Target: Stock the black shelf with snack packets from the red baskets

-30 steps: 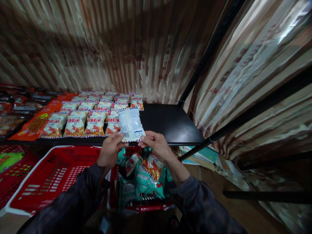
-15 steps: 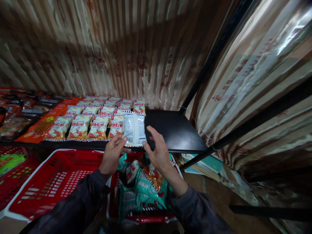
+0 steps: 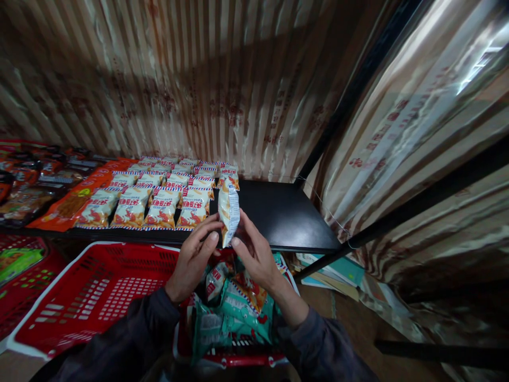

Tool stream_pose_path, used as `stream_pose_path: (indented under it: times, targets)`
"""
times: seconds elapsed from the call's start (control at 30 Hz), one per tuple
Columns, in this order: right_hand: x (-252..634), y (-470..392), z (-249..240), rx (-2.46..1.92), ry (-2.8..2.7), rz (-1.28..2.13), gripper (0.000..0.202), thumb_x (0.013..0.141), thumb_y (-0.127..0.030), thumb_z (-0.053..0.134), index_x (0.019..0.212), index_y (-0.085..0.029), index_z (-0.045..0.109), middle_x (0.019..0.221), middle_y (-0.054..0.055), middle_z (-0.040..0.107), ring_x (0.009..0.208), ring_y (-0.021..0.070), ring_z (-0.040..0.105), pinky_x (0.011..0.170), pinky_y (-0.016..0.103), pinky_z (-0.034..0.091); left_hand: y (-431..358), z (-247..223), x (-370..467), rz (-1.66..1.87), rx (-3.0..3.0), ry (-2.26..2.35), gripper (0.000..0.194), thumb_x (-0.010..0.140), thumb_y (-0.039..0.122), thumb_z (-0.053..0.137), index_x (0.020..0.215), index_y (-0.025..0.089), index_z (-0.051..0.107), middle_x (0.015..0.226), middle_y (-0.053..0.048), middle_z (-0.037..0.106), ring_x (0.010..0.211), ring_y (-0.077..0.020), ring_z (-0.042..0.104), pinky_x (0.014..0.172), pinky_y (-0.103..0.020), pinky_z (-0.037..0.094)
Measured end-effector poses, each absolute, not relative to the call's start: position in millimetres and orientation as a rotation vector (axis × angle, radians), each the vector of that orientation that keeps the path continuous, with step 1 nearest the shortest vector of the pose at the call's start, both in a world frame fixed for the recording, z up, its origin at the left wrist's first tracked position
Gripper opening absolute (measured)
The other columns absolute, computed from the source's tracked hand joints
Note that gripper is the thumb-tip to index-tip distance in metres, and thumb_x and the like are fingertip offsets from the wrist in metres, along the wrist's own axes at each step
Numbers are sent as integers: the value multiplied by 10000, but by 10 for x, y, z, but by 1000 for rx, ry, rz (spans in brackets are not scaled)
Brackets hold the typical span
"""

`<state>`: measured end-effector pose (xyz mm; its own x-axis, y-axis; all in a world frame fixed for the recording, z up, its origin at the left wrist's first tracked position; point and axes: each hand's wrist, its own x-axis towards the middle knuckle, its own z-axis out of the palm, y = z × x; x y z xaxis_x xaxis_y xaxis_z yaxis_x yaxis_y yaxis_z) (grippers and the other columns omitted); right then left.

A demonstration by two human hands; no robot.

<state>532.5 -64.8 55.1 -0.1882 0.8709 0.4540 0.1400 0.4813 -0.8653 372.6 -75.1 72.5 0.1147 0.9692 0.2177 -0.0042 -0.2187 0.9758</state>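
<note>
A white and orange snack bag (image 3: 229, 209) is turned edge-on above the front edge of the black shelf (image 3: 278, 215). My right hand (image 3: 256, 254) grips its lower right side between thumb and fingers. At the bag's left, my left hand (image 3: 199, 254) has its fingers apart, fingertips close to or touching the bag. Rows of similar snack bags (image 3: 161, 206) lie face up on the shelf to the left.
Below the shelf, a red basket (image 3: 226, 361) holds green bags (image 3: 244, 313) and other packets. Another red basket (image 3: 99, 297) is left of it. Orange packets (image 3: 67, 204) lie further left. A black post (image 3: 330, 114) rises at right.
The bag has turned from showing its printed back to edge-on, and sits slightly further right. My left hand has moved right and its thumb no longer pinches the bag's corner.
</note>
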Motion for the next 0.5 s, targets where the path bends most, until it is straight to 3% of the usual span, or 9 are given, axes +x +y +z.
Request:
stream_pose_path:
  times: [0.1, 0.2, 0.37, 0.5]
  targets:
    - [5293, -649, 545, -747, -1542, 1094, 718, 816, -374, 608, 1429, -249, 256, 1466, 50, 349, 1327, 249, 356, 1104, 440, 291, -729, 677, 3699, 1279, 1716, 1119, 304, 907, 328, 418, 1096, 234, 635, 1293, -64, 489, 1171, -212, 488, 956, -357, 449]
    - [5247, -649, 534, -736, -1457, 1197, 776, 748, -370, 690, 1407, -247, 299, 1397, 54, 449, 1271, 250, 436, 1087, 434, 316, -715, 637, 3700, 1239, 1906, 1183, 325, 910, 300, 410, 1153, 233, 615, 1223, -78, 493, 1153, -194, 490, 1006, -364, 404]
    - [5181, -638, 480, -791, -1143, 1254, 429, 793, -397, 634, 1190, -252, 563, 1203, 21, 614, 1148, 213, 546, 1034, 371, 387, -723, 615, 3720, 1216, 2081, 1195, 329, 890, 255, 444, 1181, 234, 596, 1225, -89, 473, 1011, -163, 547, 910, -328, 467]
    - [5143, -589, 461, -732, -768, 1432, 315, 798, -456, 605, 1004, -221, 638, 1061, 37, 679, 1087, 220, 582, 964, 390, 451, -694, 578, 3723, 1270, 2030, 1204, 316, 879, 221, 441, 1150, 215, 603, 1211, -86, 521, 1089, -176, 529, 930, -330, 455]
